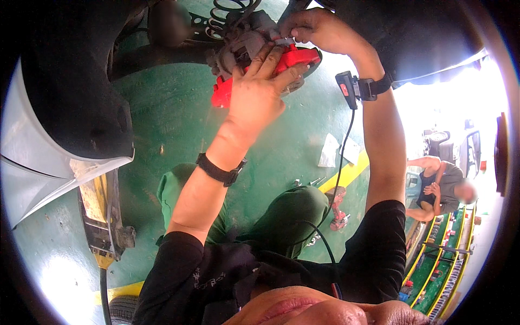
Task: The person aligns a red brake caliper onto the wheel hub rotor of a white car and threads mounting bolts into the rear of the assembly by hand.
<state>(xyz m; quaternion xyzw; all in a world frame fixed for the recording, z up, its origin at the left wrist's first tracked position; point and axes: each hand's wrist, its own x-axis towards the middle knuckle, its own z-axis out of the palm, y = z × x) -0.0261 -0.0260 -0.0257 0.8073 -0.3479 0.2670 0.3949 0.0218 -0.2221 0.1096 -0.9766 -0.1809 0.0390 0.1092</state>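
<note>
A bright red brake caliper [302,56] sits against the rusty hub and knuckle [250,39] inside the wheel arch. My left hand [257,89] lies over its near side, fingers wrapped across the top and the thumb stretched to the right. Beyond the caliper's right end, my right hand [319,32] reaches in from the right with its fingers curled together close to the knuckle. What those fingertips pinch, if anything, is too small and shaded to make out. A black strap with a small device [349,89] circles my right wrist.
A coil spring [227,10] rises behind the hub. At left stand a pale body panel [32,157] and a yellow-and-black jack [100,211]. A red-grey power tool [338,211] and a plastic bag [328,150] lie on the green floor. Another person [441,187] sits at far right.
</note>
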